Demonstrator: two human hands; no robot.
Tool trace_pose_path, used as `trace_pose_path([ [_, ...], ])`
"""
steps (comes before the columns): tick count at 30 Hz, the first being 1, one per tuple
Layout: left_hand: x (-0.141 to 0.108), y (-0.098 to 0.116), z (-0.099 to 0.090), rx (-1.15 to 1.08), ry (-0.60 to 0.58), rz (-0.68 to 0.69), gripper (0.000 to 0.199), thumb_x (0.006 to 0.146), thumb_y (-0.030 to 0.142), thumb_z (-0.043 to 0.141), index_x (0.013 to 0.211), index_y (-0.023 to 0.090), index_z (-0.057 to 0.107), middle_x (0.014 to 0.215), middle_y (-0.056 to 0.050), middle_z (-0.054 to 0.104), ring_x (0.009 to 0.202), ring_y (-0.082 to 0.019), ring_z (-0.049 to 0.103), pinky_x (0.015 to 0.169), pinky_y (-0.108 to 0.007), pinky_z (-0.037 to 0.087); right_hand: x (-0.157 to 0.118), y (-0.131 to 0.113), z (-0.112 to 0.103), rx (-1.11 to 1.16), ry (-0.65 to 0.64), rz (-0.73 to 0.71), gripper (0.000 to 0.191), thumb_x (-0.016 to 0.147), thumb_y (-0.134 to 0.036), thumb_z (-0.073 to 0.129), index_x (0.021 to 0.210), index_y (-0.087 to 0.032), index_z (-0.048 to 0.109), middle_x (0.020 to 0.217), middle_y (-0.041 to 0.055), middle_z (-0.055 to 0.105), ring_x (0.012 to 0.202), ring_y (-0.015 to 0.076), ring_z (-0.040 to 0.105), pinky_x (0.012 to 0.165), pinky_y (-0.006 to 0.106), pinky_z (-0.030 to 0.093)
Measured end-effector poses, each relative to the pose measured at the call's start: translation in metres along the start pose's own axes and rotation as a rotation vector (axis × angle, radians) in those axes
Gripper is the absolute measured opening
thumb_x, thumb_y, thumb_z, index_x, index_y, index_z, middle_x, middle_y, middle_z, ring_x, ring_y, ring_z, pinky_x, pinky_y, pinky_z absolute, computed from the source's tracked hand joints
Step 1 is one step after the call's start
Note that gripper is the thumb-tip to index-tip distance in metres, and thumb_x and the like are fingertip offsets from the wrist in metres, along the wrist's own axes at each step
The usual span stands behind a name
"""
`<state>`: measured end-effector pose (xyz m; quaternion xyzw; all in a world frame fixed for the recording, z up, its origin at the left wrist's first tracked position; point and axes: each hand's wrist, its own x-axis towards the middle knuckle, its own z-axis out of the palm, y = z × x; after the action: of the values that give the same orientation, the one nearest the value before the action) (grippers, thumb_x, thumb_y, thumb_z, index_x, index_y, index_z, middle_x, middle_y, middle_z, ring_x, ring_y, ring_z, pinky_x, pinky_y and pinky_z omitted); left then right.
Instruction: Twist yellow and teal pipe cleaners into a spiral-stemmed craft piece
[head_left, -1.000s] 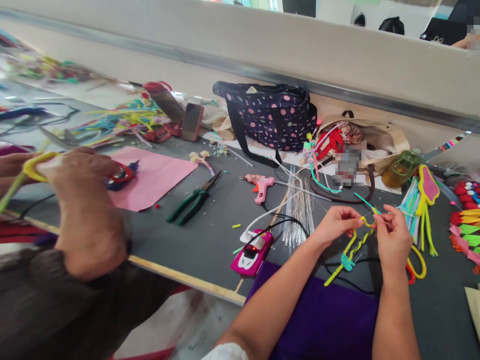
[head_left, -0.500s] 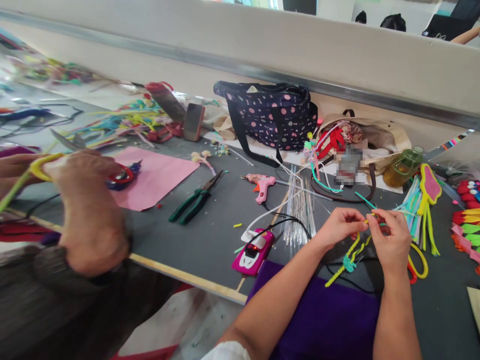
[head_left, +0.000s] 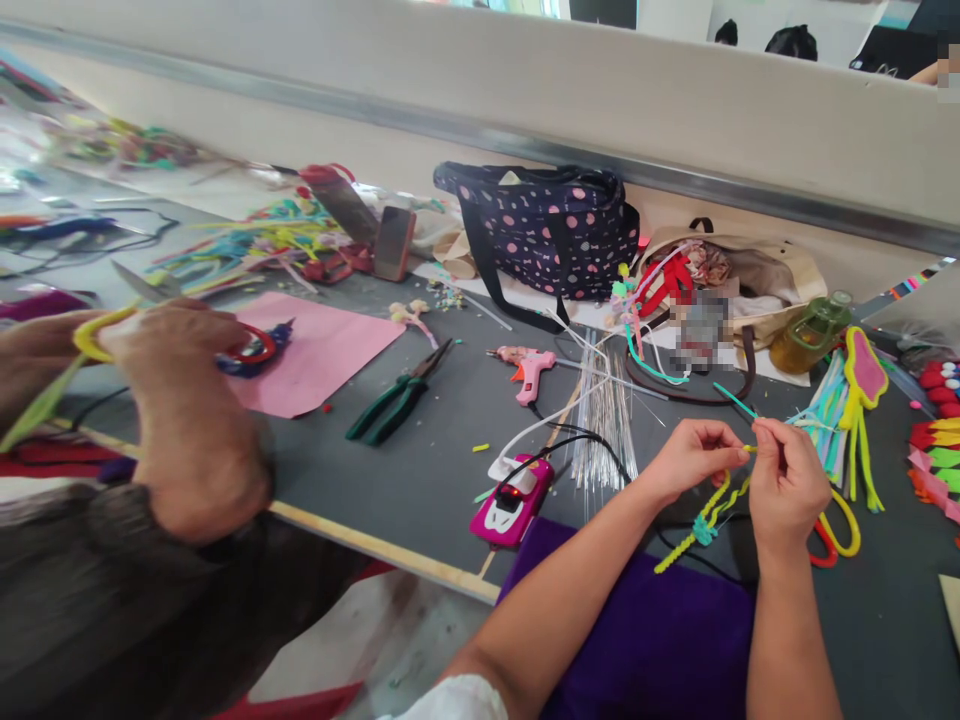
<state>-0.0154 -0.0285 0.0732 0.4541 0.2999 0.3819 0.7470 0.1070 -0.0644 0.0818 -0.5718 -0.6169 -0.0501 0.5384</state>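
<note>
My left hand pinches the yellow twisted pipe cleaner near its upper end. Right beside it, my right hand is closed on a teal pipe cleaner that sticks out up and to the left from the fingertips. A teal knot wraps the yellow strands, which hang in a loop below the hands. Between the two hands a short bit of yellow shows. Scissors with yellow and red handles lie partly behind my right wrist.
Green pliers, a pink glue gun, a magenta power strip and thin wires lie left of my hands. Behind stand a dotted bag and a bottle. A person's hand holds scissors at left.
My right hand has turned, and its fingers are now closed more tightly around the teal pipe cleaner. The whole view has shifted slightly.
</note>
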Motion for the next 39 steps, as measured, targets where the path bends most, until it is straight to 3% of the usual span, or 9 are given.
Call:
trace_pose_path([
  [6,0.001,0.0,-0.001,-0.012,-0.004,-0.015,0.041,0.061,0.046,0.081,0.071,0.011,0.062,0.059,0.003,0.055,0.047,-0.006,0.049,0.047,-0.019,0.04,-0.001,-0.011,0.001,0.301,0.078,0.192,0.016,0.089,-0.032,0.057,0.088,-0.019,0.067,0.086,0.0057,0.071,0.077,0.0192,0.067,0.069,0.034,0.053],
  [13,0.004,-0.003,-0.004,-0.063,-0.029,-0.042,0.039,0.062,0.045,0.081,0.073,0.012,0.063,0.06,0.003,0.056,0.046,-0.006,0.048,0.047,-0.02,0.039,0.009,-0.003,0.0,0.504,0.258,0.356,0.016,0.081,-0.033,0.065,0.085,-0.017,0.066,0.075,0.0036,0.069,0.058,0.0147,0.061,0.049,0.026,0.044],
  [22,0.005,-0.004,-0.005,-0.307,-0.19,-0.197,0.041,0.069,0.036,0.077,0.102,0.013,0.071,0.061,0.002,0.053,0.048,-0.005,0.043,0.045,-0.018,0.031,0.01,0.0,0.003,0.695,0.245,0.465,0.013,0.078,-0.028,0.069,0.084,-0.017,0.068,0.076,0.0035,0.07,0.057,0.0128,0.06,0.05,0.024,0.043],
  [34,0.01,-0.01,-0.006,-0.454,-0.185,-0.294,0.035,0.059,0.025,0.084,0.086,0.012,0.066,0.065,0.0,0.056,0.047,-0.002,0.035,0.045,-0.016,0.019,0.009,-0.001,0.004,0.731,0.23,0.498,0.014,0.077,-0.028,0.07,0.085,-0.017,0.069,0.077,0.0038,0.07,0.061,0.013,0.062,0.047,0.022,0.043],
  [39,0.011,-0.012,-0.008,-0.448,-0.178,-0.283,0.037,0.057,0.026,0.085,0.083,0.012,0.063,0.064,0.002,0.056,0.045,-0.001,0.031,0.043,-0.017,0.015,0.008,0.001,0.005,0.722,0.174,0.536,0.027,0.077,-0.031,0.071,0.1,-0.017,0.068,0.082,0.0053,0.071,0.068,0.0153,0.065,0.048,0.022,0.045],
])
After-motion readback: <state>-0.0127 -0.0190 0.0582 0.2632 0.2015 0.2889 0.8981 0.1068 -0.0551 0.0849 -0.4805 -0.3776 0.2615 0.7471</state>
